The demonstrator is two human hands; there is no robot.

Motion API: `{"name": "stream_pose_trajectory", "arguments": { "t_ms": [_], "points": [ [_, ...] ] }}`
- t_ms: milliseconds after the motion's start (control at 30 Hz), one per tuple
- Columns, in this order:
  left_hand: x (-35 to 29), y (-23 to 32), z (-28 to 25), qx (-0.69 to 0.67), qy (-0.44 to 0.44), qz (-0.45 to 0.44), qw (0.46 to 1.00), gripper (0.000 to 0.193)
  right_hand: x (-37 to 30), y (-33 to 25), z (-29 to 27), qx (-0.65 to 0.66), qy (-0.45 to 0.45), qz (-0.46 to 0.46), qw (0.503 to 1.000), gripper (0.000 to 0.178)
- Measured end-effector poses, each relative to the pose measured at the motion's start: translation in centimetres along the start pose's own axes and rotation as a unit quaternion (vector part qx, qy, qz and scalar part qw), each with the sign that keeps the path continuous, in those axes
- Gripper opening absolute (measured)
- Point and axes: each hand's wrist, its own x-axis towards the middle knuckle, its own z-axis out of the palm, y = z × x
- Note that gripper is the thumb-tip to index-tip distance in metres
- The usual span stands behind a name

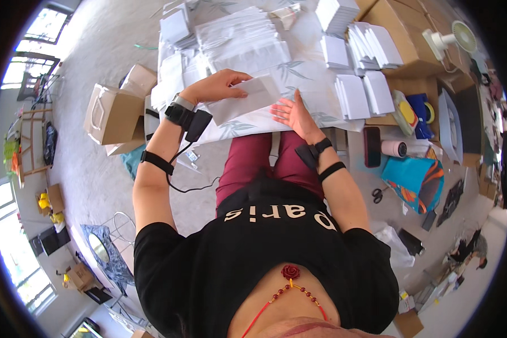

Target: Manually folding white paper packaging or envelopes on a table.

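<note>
The white sheet (254,97) lies near the front edge of the table (335,123), tilted across the leaf-patterned cloth (290,70); whether it is one layer or folded, you cannot tell. Your left hand (218,85) grips it by its upper left side, thumb and fingers closed on it. Your right hand (297,116) holds nothing; its fingers are spread, palm turned toward the sheet, fingertips just beside the sheet's right end, contact unclear. Caution: a one-sided grip may let the free end sag or crease. A sleeve-like cuff device (197,125) on your left wrist hangs close to the sheet and may snag it. Beyond, the broad white pile (239,42) may slide if your left forearm brushes it; the upright white stacks (352,97) at right may topple if your right hand swings wide.
</note>
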Motion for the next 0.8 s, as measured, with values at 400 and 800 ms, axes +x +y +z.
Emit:
{"name": "stream_pose_trajectory", "arguments": {
  "t_ms": [400, 800],
  "points": [
    [7.9, -12.4, 3.4, -0.06, 0.009, -0.127, 0.99, 0.05, 4.7, -1.8, -5.7, -0.014, 0.171, -0.11, 0.979, 0.026],
    [3.3, -14.6, 7.4, 0.045, 0.448, -0.139, 0.882, 0.034, 5.6, -0.8, -3.7, -0.525, 0.327, -0.309, 0.722, 0.034]
  ]
}}
